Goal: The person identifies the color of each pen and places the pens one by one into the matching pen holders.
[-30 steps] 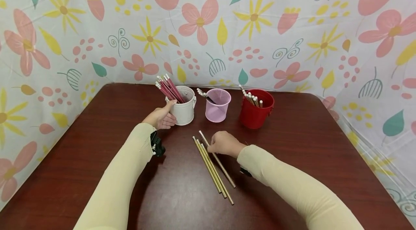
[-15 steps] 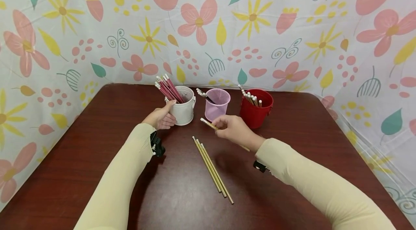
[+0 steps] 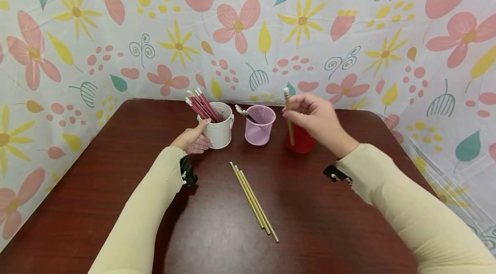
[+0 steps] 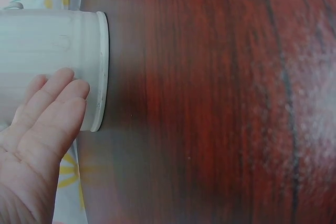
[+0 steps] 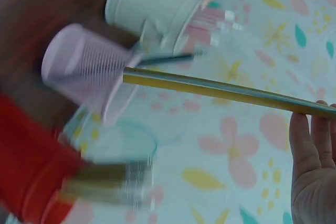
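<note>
My right hand (image 3: 319,121) pinches a gold pencil (image 3: 291,130) between thumb and fingertips, white eraser end up, in front of the red bucket (image 3: 304,141). In the right wrist view, the pencil's plain lower end points toward the containers, apart from them. My left hand (image 3: 191,140) rests against the white bucket (image 3: 220,136), its thumb at the rim and its fingers fairly straight along the side, as the left wrist view also shows. Pink pencils (image 3: 202,108) lean in that bucket. Several gold pencils (image 3: 253,201) lie together on the table, eraser ends away from me.
Between the two buckets stands a pink mesh cup (image 3: 257,134) with dark pencils (image 3: 244,112) leaning in it. Gold pencils (image 5: 100,182) stick out of the red bucket in the right wrist view, blurred. Behind the brown table (image 3: 116,170) hangs a flowered cloth (image 3: 240,72).
My right hand has lifted one gold pencil off the table, moved it up and right to the red bucket, and turned it nearly upright. My left hand has stayed at the white bucket.
</note>
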A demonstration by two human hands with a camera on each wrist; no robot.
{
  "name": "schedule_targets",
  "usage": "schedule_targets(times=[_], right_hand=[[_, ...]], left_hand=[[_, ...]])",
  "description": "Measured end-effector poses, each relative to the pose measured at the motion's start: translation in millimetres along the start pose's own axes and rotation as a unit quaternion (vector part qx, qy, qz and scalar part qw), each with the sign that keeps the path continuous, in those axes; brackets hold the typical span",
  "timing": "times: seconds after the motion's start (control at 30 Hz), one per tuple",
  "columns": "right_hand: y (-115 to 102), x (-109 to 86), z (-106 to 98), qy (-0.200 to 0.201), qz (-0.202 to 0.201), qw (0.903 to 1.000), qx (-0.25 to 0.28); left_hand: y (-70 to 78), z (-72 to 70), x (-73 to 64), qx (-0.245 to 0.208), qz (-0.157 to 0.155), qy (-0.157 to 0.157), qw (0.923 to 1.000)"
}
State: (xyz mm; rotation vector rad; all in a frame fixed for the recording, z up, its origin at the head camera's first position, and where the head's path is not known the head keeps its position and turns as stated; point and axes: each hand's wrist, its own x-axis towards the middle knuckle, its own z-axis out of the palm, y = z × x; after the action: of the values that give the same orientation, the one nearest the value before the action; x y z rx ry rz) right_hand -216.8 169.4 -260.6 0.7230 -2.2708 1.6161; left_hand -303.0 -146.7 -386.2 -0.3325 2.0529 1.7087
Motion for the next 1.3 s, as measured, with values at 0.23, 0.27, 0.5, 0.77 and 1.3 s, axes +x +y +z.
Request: schedule_targets(times=[0.23, 0.27, 0.5, 0.77, 1.3], right_hand=[[9, -0.9, -52, 0.052, -0.006, 0.9986, -0.008], [11, 0.3, -59, 0.058, -0.006, 0.9983, -0.006], [19, 14.9, -89, 0.100, -0.008, 0.9937, 0.050], [26, 43.9, -84, 0.164, 0.005, 0.9864, 0.007], [104, 27.8, -51, 0.104, 0.053, 0.9743, -0.192]], left_hand=[[0.6, -0.2, -0.4, 0.007, 0.000, 0.000, 1.0000], [1.1, -0.4, -0.8, 0.009, 0.001, 0.001, 1.0000], [3.3, -1.5, -0.6, 0.012, 0.002, 0.006, 0.9999], [3.9, -2.7, 2.4, 0.010, 0.003, 0.008, 0.9999], [0.6, -1.4, 2.2, -0.002, -0.004, 0.005, 1.0000]])
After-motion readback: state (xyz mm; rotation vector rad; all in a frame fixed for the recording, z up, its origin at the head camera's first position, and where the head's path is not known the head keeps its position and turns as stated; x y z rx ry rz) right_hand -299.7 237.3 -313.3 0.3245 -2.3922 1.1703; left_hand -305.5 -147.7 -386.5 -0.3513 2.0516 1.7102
